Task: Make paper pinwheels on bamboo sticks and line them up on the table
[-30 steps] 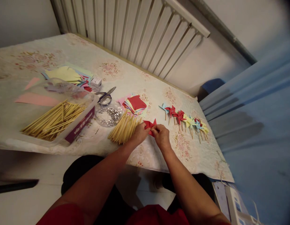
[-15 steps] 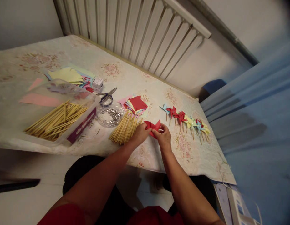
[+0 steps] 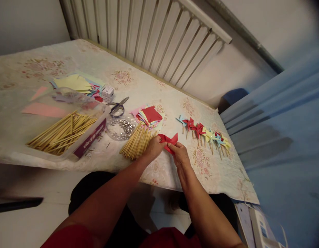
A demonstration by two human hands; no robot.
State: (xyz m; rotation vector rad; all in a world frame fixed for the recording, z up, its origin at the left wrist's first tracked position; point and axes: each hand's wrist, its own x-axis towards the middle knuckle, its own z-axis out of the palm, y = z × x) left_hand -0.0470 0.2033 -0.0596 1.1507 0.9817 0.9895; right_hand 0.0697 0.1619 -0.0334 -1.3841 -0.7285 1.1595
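Between both hands is a red paper pinwheel (image 3: 171,139), partly folded, held just above the tablecloth. My left hand (image 3: 154,146) pinches its left side, and my right hand (image 3: 180,151) grips its lower right, thumb near the middle. Fingers cover part of the folds. Beside my left hand lies a bundle of thin wooden sticks (image 3: 135,144). Just beyond it sits a stack of coloured paper squares (image 3: 150,117), a red one on top. Finished pinwheels on sticks (image 3: 199,130) in red, blue and yellow form a row to the right.
A clear plastic box (image 3: 52,156) of wooden sticks stands at the left. Near it are a round clear dish (image 3: 114,132) of small metal pieces, scissors (image 3: 118,106), a small white box (image 3: 107,91) and yellow paper sheets (image 3: 73,83). A radiator (image 3: 138,34) borders the far table edge.
My right hand has shifted slightly down, its thumb and fingers now closer to the middle of the red paper. More of the paper's upper right point shows.
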